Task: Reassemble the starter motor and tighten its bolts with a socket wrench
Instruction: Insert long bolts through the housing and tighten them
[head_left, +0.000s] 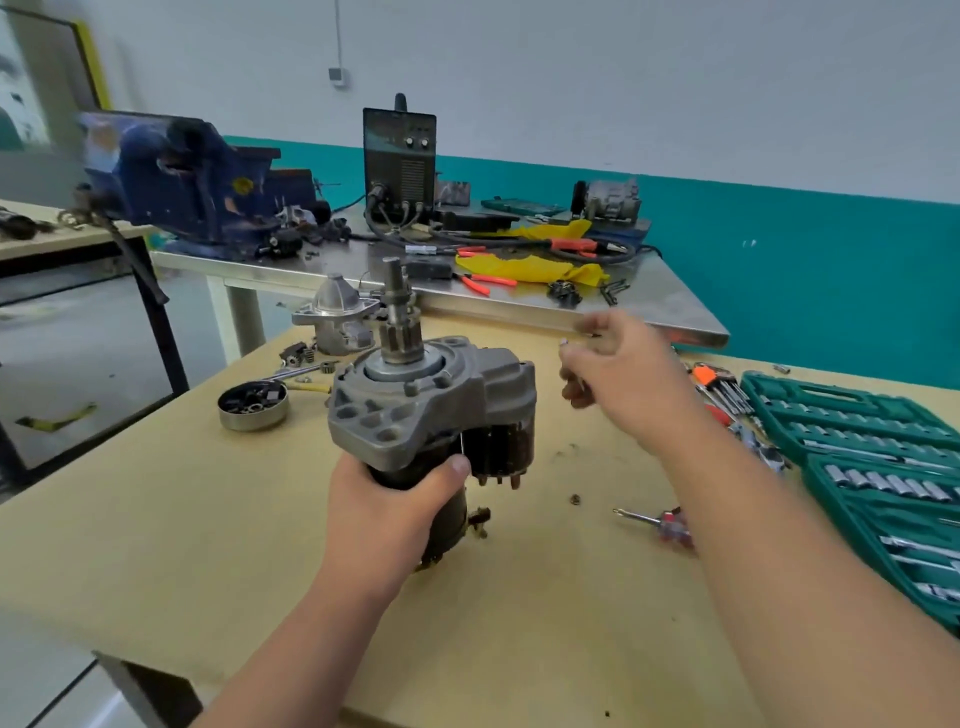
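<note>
I see a tan wooden counter (208, 545) from above, with two bare forearms reaching in from the bottom edge. The starter motor (431, 415) stands upright near the middle of the counter, its grey cast end on top and its geared shaft pointing straight up. The left grip (395, 499) is clamped around the motor's dark round body just below the grey casting, with the thumb pressed across the front.

The right grip (618, 374) hovers in the air to the right of the motor, apart from it, with the fingers curled inward. It is blurred, so I cannot tell whether they are closed on anything; there may be a small pale part at the fingertips.

At the right edge lies an open green socket set case (857, 452), with rows of silver sockets. A bundle of hex keys (719, 384) in an orange holder sits just beside its far corner. A screwdriver (660, 522) with a red handle lies between the motor and the case. Left of the motor sits a round tin (253, 405) of small parts, and behind it a loose aluminium housing (337, 312). A steel counter (665, 306) beyond carries a blue vise (192, 182) and a yellow cloth (530, 267).
</note>
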